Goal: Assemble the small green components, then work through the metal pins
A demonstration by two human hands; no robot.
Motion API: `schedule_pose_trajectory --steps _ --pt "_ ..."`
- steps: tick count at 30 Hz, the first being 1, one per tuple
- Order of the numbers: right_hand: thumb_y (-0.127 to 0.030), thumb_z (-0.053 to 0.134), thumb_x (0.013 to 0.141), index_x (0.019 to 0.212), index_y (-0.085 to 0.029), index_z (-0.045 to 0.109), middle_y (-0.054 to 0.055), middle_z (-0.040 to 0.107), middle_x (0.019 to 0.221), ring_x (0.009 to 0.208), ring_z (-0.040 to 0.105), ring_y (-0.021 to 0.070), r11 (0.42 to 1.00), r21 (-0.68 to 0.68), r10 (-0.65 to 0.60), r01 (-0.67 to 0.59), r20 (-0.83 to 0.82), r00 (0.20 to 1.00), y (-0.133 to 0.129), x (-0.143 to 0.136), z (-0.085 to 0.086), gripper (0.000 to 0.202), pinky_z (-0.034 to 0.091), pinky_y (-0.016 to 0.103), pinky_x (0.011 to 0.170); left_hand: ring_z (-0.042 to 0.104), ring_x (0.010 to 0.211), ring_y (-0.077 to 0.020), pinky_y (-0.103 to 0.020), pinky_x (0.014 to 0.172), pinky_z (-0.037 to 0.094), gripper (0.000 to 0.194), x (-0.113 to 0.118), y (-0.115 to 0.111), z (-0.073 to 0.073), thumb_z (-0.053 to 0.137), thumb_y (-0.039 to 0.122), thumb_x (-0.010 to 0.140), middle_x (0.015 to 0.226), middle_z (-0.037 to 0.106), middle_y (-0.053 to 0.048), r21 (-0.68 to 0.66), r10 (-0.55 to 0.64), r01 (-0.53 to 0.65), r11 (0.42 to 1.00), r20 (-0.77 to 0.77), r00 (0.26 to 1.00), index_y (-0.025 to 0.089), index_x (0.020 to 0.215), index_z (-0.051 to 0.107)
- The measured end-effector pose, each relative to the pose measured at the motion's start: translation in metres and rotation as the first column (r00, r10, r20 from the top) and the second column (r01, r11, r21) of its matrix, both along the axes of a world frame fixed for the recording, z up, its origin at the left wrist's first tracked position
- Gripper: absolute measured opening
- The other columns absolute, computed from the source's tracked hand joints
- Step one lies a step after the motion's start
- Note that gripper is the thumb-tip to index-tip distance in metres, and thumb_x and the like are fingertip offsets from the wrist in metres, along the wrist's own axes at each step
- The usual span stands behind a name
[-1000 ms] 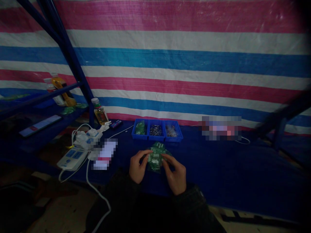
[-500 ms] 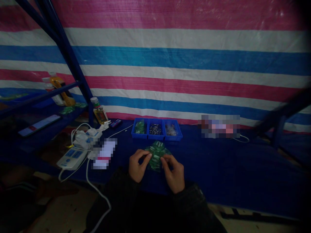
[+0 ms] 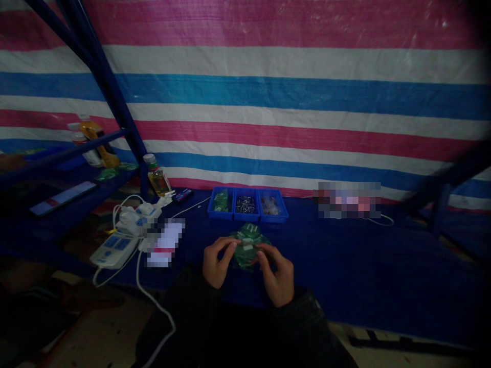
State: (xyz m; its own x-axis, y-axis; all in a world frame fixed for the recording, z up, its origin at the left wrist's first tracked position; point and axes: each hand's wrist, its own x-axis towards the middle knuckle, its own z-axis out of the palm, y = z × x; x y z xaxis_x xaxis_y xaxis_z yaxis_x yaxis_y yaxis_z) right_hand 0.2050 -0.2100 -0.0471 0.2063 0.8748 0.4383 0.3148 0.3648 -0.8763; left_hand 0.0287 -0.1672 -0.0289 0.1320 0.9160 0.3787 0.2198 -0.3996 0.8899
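Observation:
A small heap of green plastic packets [image 3: 250,234] with whitish print or labels lies on the blue tabletop in front of me. At the heap's left side, my left hand [image 3: 218,261] has its thumb and forefinger drawn together in a pinch. My right hand [image 3: 276,273] pinches in the same way at the right side, fingertips over the green plastic. Whatever sits between the fingertips is too small and dark to name. Just behind the heap stand three joined blue bins: one with green packets [image 3: 221,201], one with small metal screw-like pieces [image 3: 245,205], one with clear plastic bits [image 3: 270,206].
On the left lie a white power strip [image 3: 114,249] with plugs and cables, and a blurred-out phone [image 3: 166,243]. A bottle [image 3: 158,176] stands by the blue frame post [image 3: 132,145]. Another phone [image 3: 63,198] lies on the neighbouring table. A striped sheet [image 3: 287,92] hangs behind.
My right hand has shifted slightly right and its fingertips have moved a little. My left fingertips have risen slightly. Another person's hand now shows at the far left edge.

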Motion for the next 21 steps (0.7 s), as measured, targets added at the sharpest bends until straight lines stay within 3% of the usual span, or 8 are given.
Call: schedule_pose_trajectory --steps 5,9,16,21 --pt "-0.034 0.063 0.094 0.105 -0.02 0.07 0.006 0.076 0.092 0.074 0.073 0.0197 0.997 0.048 -0.066 0.064 0.031 0.997 0.002 -0.002 -0.003 0.019 0.059 0.031 0.069 0.073 0.091 -0.0211 -0.029 0.083 0.056 0.015 0.002 0.001 -0.006 0.068 0.029 0.092 0.1 0.077 -0.007 0.009 -0.004 0.004 1.0 -0.009 1.0 0.018 0.098 0.076" --pt "-0.032 0.067 0.092 0.109 -0.02 0.066 0.008 0.077 0.1 0.088 0.075 0.0219 0.993 0.058 -0.097 0.1 -0.047 0.994 0.005 -0.005 -0.009 0.021 0.06 0.031 0.074 0.073 0.092 -0.0204 -0.029 0.084 0.056 0.018 0.003 0.004 -0.01 0.069 0.029 0.09 0.107 0.077 -0.008 -0.019 0.015 -0.015 1.0 0.009 1.0 0.017 0.104 0.075" --pt "-0.031 0.067 0.092 0.107 -0.022 0.066 0.007 0.076 0.099 0.09 0.075 0.0231 0.992 0.066 -0.108 0.11 -0.035 0.994 0.004 -0.005 -0.007 0.018 0.058 0.032 0.073 0.073 0.085 -0.0204 -0.028 0.081 0.056 0.015 0.004 0.007 -0.012 0.07 0.031 0.089 0.091 0.077 -0.006 -0.025 0.027 -0.028 0.999 -0.033 0.999 0.017 0.09 0.076" --pt "-0.032 0.064 0.094 0.11 -0.021 0.064 0.008 0.074 0.102 0.088 0.071 0.0214 0.992 0.055 -0.111 0.113 -0.042 0.993 0.006 -0.004 -0.004 0.02 0.056 0.032 0.07 0.073 0.086 -0.0205 -0.029 0.082 0.057 0.018 -0.007 0.031 -0.009 0.069 0.033 0.088 0.09 0.078 -0.005 -0.046 0.133 -0.132 0.99 0.02 0.991 0.016 0.092 0.074"
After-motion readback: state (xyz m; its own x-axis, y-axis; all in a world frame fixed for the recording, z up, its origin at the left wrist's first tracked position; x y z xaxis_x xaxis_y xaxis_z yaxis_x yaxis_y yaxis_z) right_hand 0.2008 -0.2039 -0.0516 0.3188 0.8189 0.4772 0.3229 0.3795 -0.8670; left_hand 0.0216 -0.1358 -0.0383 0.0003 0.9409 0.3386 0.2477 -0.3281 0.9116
